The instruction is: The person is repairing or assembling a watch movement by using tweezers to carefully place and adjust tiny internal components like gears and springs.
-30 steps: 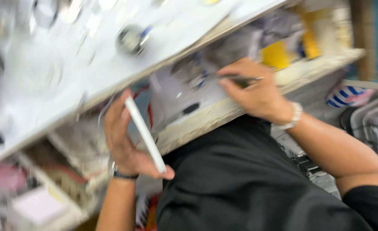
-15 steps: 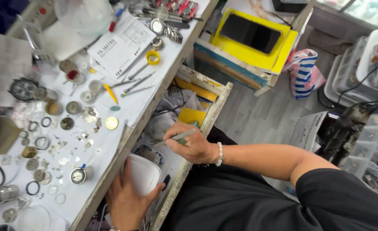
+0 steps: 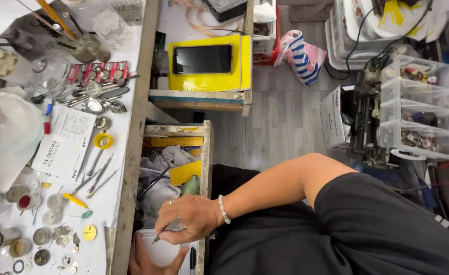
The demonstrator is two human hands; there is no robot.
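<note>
Head view: The right hand [image 3: 187, 218] is held over an open wooden drawer [image 3: 204, 153], its fingers pinched shut on a thin metal tool [image 3: 164, 231]. Beneath it, a white container [image 3: 155, 252] is gripped from below by the left hand [image 3: 150, 260], fingers curled around its edge. Watch parts [image 3: 56, 237] and tweezers [image 3: 98, 178] are spread over the white workbench [image 3: 107, 203] just beside the drawer.
</note>
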